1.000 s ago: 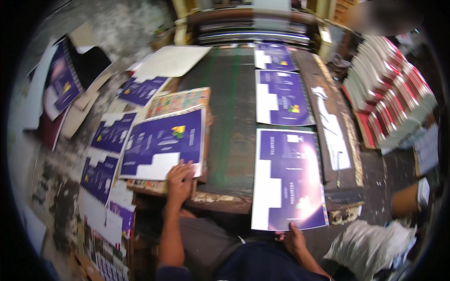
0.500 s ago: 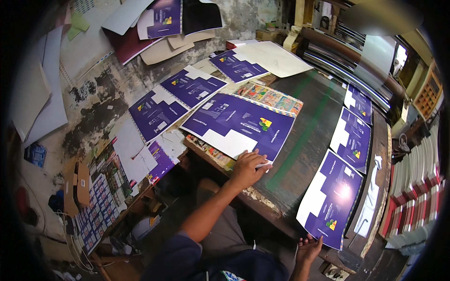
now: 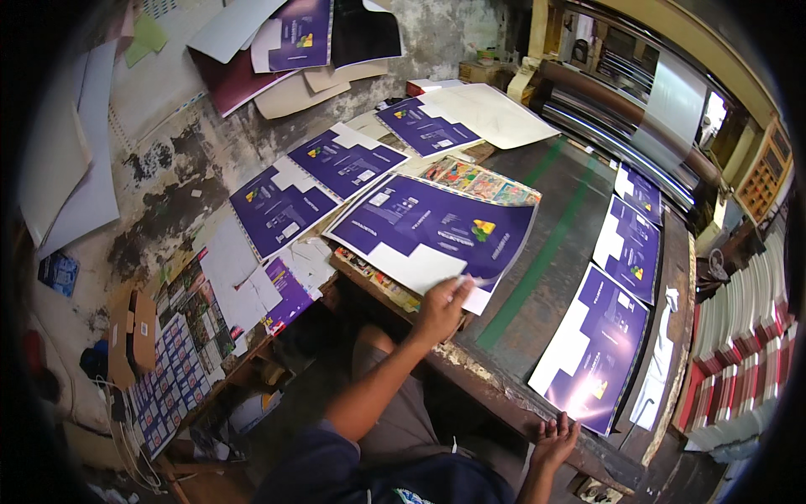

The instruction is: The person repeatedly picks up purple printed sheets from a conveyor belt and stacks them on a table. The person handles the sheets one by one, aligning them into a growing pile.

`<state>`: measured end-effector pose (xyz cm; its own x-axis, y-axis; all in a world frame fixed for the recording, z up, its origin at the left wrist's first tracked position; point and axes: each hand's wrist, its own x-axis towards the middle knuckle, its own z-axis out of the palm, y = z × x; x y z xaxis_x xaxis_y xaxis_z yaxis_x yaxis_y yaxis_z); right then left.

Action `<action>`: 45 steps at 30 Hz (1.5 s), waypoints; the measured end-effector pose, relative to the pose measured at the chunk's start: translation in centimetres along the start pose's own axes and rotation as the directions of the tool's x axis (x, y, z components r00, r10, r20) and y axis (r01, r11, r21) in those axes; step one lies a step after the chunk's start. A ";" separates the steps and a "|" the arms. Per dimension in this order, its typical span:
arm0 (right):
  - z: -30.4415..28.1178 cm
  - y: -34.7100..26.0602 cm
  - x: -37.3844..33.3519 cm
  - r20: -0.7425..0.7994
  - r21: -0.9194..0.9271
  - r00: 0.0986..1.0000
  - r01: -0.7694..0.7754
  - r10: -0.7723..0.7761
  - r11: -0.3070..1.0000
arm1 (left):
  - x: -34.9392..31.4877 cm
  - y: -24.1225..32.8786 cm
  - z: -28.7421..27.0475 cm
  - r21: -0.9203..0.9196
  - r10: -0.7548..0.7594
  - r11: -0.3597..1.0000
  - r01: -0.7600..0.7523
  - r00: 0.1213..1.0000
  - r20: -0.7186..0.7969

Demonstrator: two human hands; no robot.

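My left hand (image 3: 442,311) pinches the near edge of a large purple-and-white printed sheet (image 3: 420,220), close to its near right corner. That corner is lifted a little, while the far side lies on a board covered with colourful printed pictures (image 3: 485,180). My right hand (image 3: 552,440) is palm up with its fingers apart, just below the near end of another purple printed sheet (image 3: 593,349). Nothing is in it. That sheet lies on the dark conveyor table (image 3: 525,332), the closest in a row of such sheets running away along the right side.
A roller machine (image 3: 617,139) stands at the table's far right end. More purple sheets (image 3: 284,202) lie to the left. Stacked papers with red parts (image 3: 739,336) rise at the right. An open cardboard box (image 3: 132,338) sits at the lower left. A green stripe (image 3: 546,244) runs along the table.
My left hand, flat on the sheet before, now grips its near edge and has raised the corner. My right hand has come away from the right sheet's near end, fingers opening.
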<state>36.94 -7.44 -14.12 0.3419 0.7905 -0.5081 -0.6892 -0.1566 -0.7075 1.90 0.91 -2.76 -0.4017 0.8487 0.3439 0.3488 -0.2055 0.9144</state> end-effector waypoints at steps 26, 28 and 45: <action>-9.9 0.0 -6.1 0.224 -0.323 0.906 -0.279 0.360 0.904 | 2.3 0.5 -0.1 0.720 -0.121 0.486 -0.496 0.777 0.618; -10.0 0.2 -7.2 0.203 -0.349 0.907 -0.286 0.370 0.892 | 1.0 -0.1 -0.7 0.708 -0.059 0.477 -0.520 0.785 0.617; -10.7 -0.6 -10.0 0.159 -0.287 0.912 -0.325 0.379 0.901 | -1.2 -1.6 1.0 0.635 0.283 0.558 -0.534 0.842 0.460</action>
<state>40.81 -21.62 -13.84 -0.0511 0.7553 -0.6534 -0.5486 -0.5679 -0.6136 2.70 0.68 -4.90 0.1497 0.8804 0.4500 0.9470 -0.2585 0.1908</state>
